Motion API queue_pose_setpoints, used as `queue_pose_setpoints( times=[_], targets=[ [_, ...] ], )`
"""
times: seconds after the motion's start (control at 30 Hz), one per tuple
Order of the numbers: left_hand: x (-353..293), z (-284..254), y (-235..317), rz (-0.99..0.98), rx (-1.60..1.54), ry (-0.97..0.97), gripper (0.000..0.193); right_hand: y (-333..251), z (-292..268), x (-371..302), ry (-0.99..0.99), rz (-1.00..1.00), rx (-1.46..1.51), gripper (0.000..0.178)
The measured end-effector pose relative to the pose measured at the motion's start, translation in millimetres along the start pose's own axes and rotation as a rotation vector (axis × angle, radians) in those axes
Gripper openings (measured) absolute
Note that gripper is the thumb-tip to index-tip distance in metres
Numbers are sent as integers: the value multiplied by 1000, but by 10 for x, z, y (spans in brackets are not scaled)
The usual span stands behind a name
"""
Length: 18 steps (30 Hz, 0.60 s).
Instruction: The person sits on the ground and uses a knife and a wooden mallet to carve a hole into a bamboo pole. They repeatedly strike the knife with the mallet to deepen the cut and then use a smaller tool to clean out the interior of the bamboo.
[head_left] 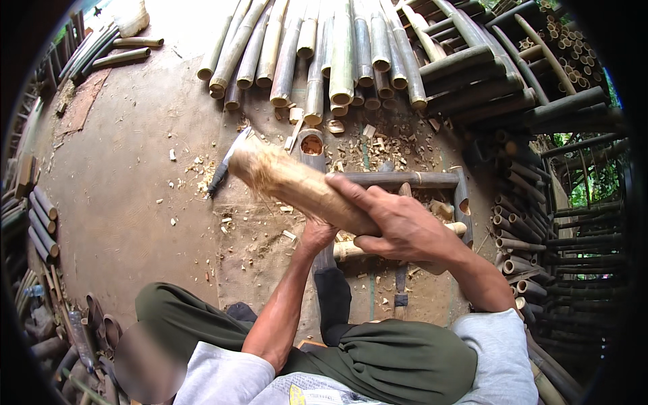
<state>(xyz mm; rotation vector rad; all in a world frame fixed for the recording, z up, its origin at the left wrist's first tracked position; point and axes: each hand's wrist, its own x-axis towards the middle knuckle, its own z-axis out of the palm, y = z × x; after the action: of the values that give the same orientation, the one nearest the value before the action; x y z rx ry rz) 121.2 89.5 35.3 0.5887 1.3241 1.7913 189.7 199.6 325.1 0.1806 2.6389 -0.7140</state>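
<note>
A thick, pale wooden log (307, 185) with a battered, frayed far end slants across the middle, raised above the floor. My right hand (401, 219) lies over its near end, thumb below and index finger stretched along the wood. From beneath, my left hand (318, 233) holds the same log, its fingers mostly hidden behind it. Under both hands is a bamboo frame: a dark upright pole (314, 158) with a cut hole, a crosspiece (415, 179) and a paler crosspiece (347, 251). Beyond the frayed end lies a black-handled blade (219, 177).
Bamboo poles (287, 61) lie in a row at the far side, and more are stacked (466, 74) at the far right. Cut lengths (520, 223) pile up on the right, others (42, 223) on the left. Wood chips (378, 148) litter the floor mat. My socked foot (332, 297) rests by the frame.
</note>
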Motion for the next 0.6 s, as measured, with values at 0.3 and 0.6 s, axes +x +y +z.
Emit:
queue_pose_setpoints(
  times=[0.3, 0.6],
  targets=[
    [-53, 249, -91, 607, 746, 318, 32, 161, 502, -62, 34, 132, 63, 110],
    [-489, -28, 384, 156, 49, 597, 16, 308, 572, -446, 322, 87, 398, 110]
  ],
)
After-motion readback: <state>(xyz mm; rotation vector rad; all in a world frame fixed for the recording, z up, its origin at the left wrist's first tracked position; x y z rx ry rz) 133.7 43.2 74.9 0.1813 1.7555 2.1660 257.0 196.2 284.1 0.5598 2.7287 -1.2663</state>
